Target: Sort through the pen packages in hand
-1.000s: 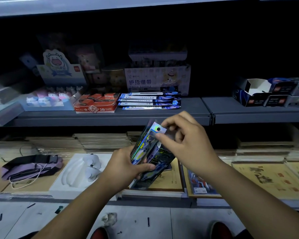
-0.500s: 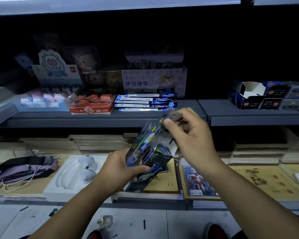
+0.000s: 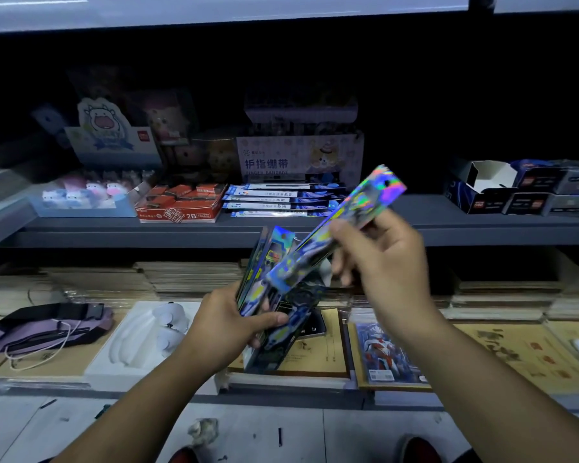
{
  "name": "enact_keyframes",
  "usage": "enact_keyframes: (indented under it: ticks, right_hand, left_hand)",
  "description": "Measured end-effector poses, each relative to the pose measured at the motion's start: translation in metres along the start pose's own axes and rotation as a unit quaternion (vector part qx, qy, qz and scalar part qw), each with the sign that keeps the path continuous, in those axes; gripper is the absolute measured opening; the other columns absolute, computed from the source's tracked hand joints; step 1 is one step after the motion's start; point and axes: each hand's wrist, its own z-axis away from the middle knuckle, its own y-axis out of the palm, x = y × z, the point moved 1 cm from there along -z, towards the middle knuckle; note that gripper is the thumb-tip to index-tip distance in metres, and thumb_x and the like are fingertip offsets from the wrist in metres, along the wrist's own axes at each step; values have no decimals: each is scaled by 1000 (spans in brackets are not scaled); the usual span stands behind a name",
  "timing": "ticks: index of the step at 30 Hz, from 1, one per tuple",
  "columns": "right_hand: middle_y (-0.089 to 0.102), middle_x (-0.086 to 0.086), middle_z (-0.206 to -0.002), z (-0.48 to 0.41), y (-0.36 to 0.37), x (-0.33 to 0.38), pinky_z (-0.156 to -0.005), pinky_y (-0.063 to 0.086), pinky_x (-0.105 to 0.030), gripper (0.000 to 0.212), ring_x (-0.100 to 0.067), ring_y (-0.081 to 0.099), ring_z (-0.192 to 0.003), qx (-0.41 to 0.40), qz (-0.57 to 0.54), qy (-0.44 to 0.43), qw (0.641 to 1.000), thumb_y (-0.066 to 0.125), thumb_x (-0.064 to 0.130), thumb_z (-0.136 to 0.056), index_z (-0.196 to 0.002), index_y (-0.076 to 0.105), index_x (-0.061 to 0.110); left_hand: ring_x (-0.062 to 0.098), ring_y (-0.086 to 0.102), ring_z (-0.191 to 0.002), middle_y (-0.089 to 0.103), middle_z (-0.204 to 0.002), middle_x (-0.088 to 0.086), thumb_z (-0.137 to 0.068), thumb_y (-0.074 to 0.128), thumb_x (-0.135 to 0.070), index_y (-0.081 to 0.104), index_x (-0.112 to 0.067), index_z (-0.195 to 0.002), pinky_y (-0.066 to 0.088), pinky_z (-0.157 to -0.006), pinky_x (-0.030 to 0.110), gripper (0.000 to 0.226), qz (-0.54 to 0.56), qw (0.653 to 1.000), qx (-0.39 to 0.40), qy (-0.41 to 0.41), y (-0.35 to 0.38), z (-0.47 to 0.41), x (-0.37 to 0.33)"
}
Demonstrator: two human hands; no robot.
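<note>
On the lower shelf at far left lies a purple pouch (image 3: 47, 324), then a white tray (image 3: 137, 342) with moulded hollows. Above, the grey upper shelf (image 3: 121, 233) carries a box of small figures (image 3: 77, 198), a red 2B box (image 3: 181, 205) and flat blue packs (image 3: 281, 198). The left hand (image 3: 228, 329) grips a stack of shiny packs (image 3: 268, 295), fingers curled round its lower part, thumb across the front. The right hand (image 3: 385, 259) pinches one pack (image 3: 345, 222), tilted up to the right, its low end still touching the stack. Further right stand dark boxes (image 3: 522, 188). Below is a pale floor (image 3: 348, 439).
</note>
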Motion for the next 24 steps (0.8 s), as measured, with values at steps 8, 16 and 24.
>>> enact_keyframes:
  ticks: [8, 16, 24]
  right_hand:
    - [62, -6, -61, -12, -19, 2, -40, 40, -32, 10, -25, 53, -46, -120, -6, -37, 992, 67, 6, -97, -88, 62, 7]
    - [68, -12, -65, -6, -11, -9, -45, 43, -27, 5, -15, 54, -47, -8, 119, -2, 993, 75, 13, -92, -90, 72, 10]
    - [57, 1, -85, -2, 0, -19, -67, 46, -28, 14, -6, 54, -72, 63, 329, -30, 942, 79, 36, -86, -75, 73, 28]
  left_hand:
    - [16, 57, -43, 58, -47, -1, -75, 89, -17, 55, -3, -78, 38, -37, 17, 37, 5, 1000, -22, 3, -4, -2, 2]
    - [7, 57, -44, 61, -53, 0, -75, 89, -18, 59, 0, -81, 41, -41, 15, 35, -8, 999, -25, 31, -1, 1, -2]
    - [10, 61, -47, 70, -66, 1, -73, 90, -27, 65, -7, -79, 51, -48, 24, 33, -53, 995, -53, 69, -1, 0, 2]
